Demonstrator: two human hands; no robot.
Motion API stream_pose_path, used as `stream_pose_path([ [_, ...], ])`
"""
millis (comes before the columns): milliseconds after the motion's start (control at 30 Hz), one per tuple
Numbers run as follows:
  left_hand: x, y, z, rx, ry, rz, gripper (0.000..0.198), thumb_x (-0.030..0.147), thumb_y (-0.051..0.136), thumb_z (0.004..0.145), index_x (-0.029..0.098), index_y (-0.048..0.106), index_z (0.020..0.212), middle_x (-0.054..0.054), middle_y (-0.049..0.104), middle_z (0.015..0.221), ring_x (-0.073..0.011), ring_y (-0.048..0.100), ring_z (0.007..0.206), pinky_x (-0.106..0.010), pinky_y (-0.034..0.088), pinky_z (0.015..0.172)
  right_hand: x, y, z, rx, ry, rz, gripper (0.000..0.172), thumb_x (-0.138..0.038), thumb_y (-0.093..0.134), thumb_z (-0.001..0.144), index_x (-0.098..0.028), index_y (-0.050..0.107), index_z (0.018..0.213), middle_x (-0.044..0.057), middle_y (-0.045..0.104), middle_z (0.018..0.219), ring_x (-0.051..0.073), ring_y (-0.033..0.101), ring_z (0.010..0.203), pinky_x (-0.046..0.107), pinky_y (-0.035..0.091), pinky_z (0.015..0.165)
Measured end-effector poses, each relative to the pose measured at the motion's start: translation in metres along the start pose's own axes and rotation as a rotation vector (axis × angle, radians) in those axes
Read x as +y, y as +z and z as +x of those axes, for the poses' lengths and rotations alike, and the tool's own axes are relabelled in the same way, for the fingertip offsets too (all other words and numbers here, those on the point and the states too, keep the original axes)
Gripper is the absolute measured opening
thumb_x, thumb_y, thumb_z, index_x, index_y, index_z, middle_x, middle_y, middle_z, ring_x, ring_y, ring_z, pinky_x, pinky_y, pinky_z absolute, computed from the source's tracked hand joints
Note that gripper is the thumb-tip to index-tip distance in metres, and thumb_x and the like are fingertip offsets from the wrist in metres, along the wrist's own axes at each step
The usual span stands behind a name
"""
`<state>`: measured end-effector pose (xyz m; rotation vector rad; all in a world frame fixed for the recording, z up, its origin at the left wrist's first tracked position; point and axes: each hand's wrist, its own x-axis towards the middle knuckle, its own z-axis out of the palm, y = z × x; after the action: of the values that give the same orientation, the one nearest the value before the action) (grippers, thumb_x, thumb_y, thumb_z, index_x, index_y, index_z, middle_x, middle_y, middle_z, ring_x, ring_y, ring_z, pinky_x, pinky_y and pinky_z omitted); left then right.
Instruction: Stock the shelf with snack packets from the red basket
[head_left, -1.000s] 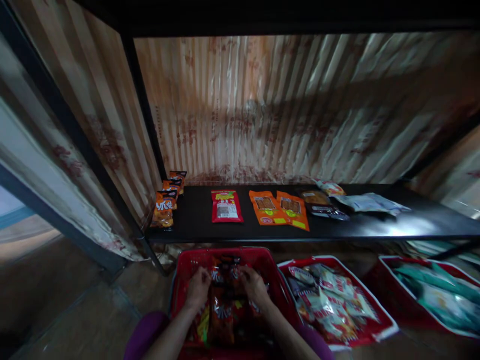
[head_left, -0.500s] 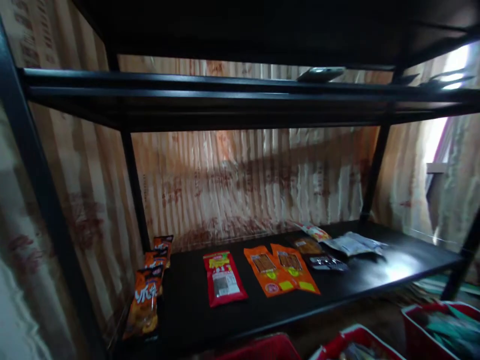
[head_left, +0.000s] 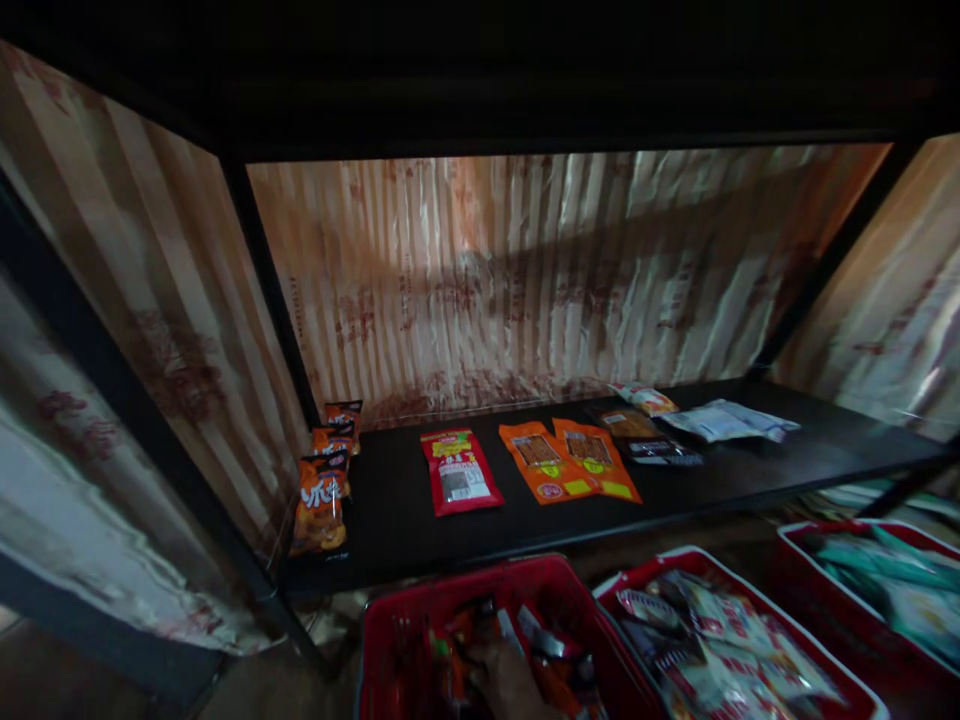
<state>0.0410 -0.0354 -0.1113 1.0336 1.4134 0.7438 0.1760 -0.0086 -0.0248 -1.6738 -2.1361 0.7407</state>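
A hand, by its slant from the lower right my right hand, reaches into the left red basket at the bottom of the head view. Dark and blurred, its fingers are lost among orange and red snack packets, so their grip cannot be made out. My left hand is out of view. Above the basket, the black shelf bears a red packet, two orange packets of brown sticks and several orange-brown snack bags at its left end.
Dark and silvery packets lie toward the shelf's right side. A second red basket holds white and red packets; a third holds green ones. Black posts and an upper shelf frame the space before a patterned curtain.
The view has tilted down and come nearer, bringing the baskets further into sight. A hand has appeared inside the left basket.
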Motion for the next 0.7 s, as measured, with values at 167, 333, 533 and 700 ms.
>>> stream_pose_path([
  [167, -0.008, -0.001, -0.087, 0.192, -0.021, -0.084, 0.031, 0.042, 0.058, 0.08, 0.021, 0.062, 0.103, -0.011, 0.061, 0.114, -0.0251, 0.056, 0.107, -0.039, 0.048, 0.088, -0.015, -0.038, -0.049, 0.002, 0.022, 0.103, 0.02, -0.015, 0.052, 0.081, -0.018, 0.071, 0.079, 0.006, 0.065, 0.084, 0.019, 0.061, 0.081, 0.031, 0.047, 0.073],
  [333, 0.046, -0.004, -0.133, 0.257, 0.139, -0.392, 0.048, 0.052, 0.059, 0.075, 0.024, 0.057, 0.115, -0.01, 0.052, 0.134, -0.0235, 0.053, 0.118, -0.032, 0.049, 0.087, -0.04, -0.11, -0.061, 0.085, -0.062, 0.229, 0.02, -0.024, 0.054, 0.078, -0.018, 0.072, 0.073, 0.004, 0.065, 0.081, 0.017, 0.059, 0.08, 0.027, 0.042, 0.075],
  [533, 0.091, -0.001, -0.18, 0.026, 0.315, -0.515, 0.054, 0.046, 0.071, 0.067, 0.02, 0.06, 0.113, -0.011, 0.059, 0.123, -0.0245, 0.056, 0.112, -0.033, 0.05, 0.084, -0.077, -0.169, -0.08, 0.19, -0.045, 0.396, 0.024, -0.032, 0.056, 0.073, -0.017, 0.072, 0.079, 0.0, 0.067, 0.071, 0.013, 0.055, 0.061, 0.023, 0.039, 0.056],
  [700, 0.094, 0.014, -0.215, -0.087, 0.392, -0.435, 0.049, 0.042, 0.071, 0.068, 0.018, 0.059, 0.109, -0.01, 0.067, 0.106, -0.0199, 0.064, 0.094, -0.031, 0.05, 0.081, -0.09, -0.188, -0.104, 0.216, -0.018, 0.46, 0.02, -0.032, 0.062, 0.066, -0.016, 0.073, 0.074, -0.002, 0.066, 0.065, 0.011, 0.051, 0.058, 0.022, 0.037, 0.054],
])
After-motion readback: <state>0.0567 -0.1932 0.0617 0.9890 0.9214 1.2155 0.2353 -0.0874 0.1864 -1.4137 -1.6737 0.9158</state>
